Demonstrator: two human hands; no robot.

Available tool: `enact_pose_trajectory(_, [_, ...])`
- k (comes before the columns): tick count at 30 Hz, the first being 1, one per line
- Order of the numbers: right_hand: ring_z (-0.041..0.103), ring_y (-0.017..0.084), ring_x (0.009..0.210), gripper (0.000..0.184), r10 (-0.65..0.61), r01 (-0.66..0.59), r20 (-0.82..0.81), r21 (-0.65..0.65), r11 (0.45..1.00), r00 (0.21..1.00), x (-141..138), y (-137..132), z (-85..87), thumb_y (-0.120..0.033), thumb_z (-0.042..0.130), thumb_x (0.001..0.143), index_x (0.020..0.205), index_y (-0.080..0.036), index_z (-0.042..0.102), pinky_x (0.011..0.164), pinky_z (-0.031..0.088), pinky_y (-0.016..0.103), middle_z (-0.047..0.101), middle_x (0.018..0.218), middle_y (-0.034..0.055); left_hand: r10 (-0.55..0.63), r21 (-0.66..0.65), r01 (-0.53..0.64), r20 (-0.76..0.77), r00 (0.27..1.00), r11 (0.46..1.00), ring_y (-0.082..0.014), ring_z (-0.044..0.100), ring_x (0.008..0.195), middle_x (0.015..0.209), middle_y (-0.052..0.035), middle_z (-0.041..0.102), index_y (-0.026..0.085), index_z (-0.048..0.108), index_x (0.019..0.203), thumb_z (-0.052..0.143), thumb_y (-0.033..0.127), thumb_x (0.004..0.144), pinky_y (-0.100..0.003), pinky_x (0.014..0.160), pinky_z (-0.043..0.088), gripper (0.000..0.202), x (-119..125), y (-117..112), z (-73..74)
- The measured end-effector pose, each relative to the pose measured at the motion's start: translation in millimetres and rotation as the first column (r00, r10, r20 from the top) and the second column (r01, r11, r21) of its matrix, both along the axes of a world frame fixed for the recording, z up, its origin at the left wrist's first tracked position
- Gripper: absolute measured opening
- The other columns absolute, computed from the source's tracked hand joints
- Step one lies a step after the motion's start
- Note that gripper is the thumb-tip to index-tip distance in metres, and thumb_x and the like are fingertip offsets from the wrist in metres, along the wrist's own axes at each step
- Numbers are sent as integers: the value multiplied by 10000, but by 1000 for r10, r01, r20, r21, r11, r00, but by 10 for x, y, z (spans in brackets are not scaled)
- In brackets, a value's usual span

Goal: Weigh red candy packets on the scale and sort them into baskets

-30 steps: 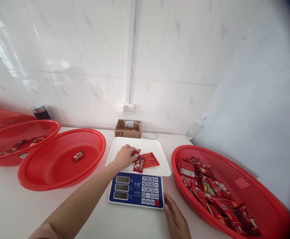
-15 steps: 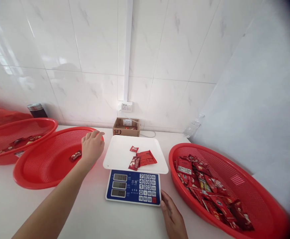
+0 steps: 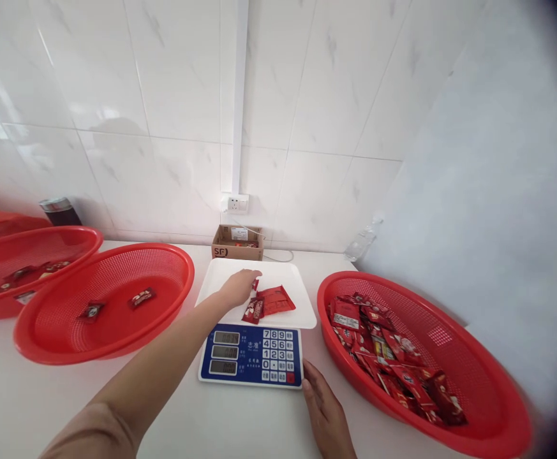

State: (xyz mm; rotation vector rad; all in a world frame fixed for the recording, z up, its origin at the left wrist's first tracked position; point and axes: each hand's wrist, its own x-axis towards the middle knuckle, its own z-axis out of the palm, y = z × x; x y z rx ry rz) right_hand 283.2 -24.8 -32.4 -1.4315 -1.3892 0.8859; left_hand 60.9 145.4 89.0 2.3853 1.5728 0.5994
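My left hand [image 3: 238, 288] is over the white weighing tray [image 3: 215, 271] of the scale. Its fingers are closed round a small red snack packet [image 3: 256, 285], mostly hidden beneath them. Beside it on the tray lie a larger flat red packet [image 3: 277, 299] and a dark red snack packet [image 3: 252, 311]. My right hand [image 3: 326, 411] rests on the table at the right edge of the blue keypad panel [image 3: 254, 354], thumb and fingers apart, with nothing held. In the middle red basket [image 3: 173, 255] lie two wrapped snacks, one dark [image 3: 91, 311] and one red-brown [image 3: 142, 298].
On the right, a red basket [image 3: 493, 382] holds many red packets. Another red basket [image 3: 34, 237] with snacks stands far left, a dark flask [image 3: 60, 211] behind it. Behind the scale are a cardboard box [image 3: 237, 250] and wall socket [image 3: 237, 203]. Clear plastic [image 3: 364, 239] lies near the wall.
My left hand has moved right, from the middle basket to the tray. A second snack now shows in that basket. My right hand stays by the scale; the view has shifted slightly.
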Motion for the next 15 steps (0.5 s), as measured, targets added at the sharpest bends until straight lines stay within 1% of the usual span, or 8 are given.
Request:
enact_pose_trajectory(3, [550,209,1107,468,-17,17,8,11,1000,1000,10,1,-19,-466,484,814,1173,-181,577,933,450,299,604,1194,74,63,34,-64,46,997,997,-173,570,930,1113,-78,530,203,504,1152,358,65,758,-304,841,441,442,-54,-103,81])
enact_pose_trajectory(5, [554,213,1102,447,-25,24,8,22,999,1000,19,2,-34,-443,503,810,1166,-183,582,936,448,306,609,1186,74,115,46,-119,73,991,992,-166,569,881,1113,-85,496,200,487,1132,326,71,768,-308,804,442,418,-55,-226,128])
enact_pose_trajectory(7, [556,217,1098,445,-23,23,5,20,1000,1000,23,2,-38,-432,507,810,1171,-181,577,927,454,307,607,1187,77,140,26,-143,80,987,989,-163,567,839,1079,-75,496,208,499,1074,340,121,788,-310,771,441,338,-32,-359,148])
enact_pose_trajectory(9, [556,217,1097,455,-21,21,7,9,1000,1000,22,1,-26,-440,496,813,1178,-179,571,918,460,303,604,1191,80,126,-22,-125,67,990,992,-164,567,802,1010,-55,521,218,525,993,401,257,812,-302,731,444,222,-1,-472,142])
enact_pose_trajectory(10, [555,216,1098,459,-21,21,11,6,1000,1000,18,0,-15,-447,489,814,1177,-178,571,920,458,302,603,1191,81,108,-51,-106,55,993,993,-167,568,789,973,-46,535,222,534,960,444,347,803,-296,706,446,220,13,-515,132])
enact_pose_trajectory(12, [548,214,1106,463,-21,21,26,11,1000,999,5,-2,13,-455,479,816,1172,-175,573,933,447,302,599,1195,82,72,-110,-69,23,997,991,-179,573,768,916,-37,565,224,542,926,524,483,739,-289,659,443,320,35,-566,109])
enact_pose_trajectory(13, [545,214,1109,463,-24,24,35,18,1000,999,-3,-3,27,-455,477,816,1170,-174,574,939,441,304,597,1197,84,59,-135,-58,4,998,989,-185,576,759,895,-37,579,222,543,923,556,504,707,-286,640,439,356,46,-576,99])
enact_pose_trajectory(15, [543,218,1112,464,-31,29,48,35,999,998,-22,-6,50,-453,478,815,1171,-172,572,940,441,308,595,1200,87,51,-165,-56,-33,998,985,-193,581,757,873,-38,602,220,539,938,593,464,678,-280,624,429,361,71,-578,90])
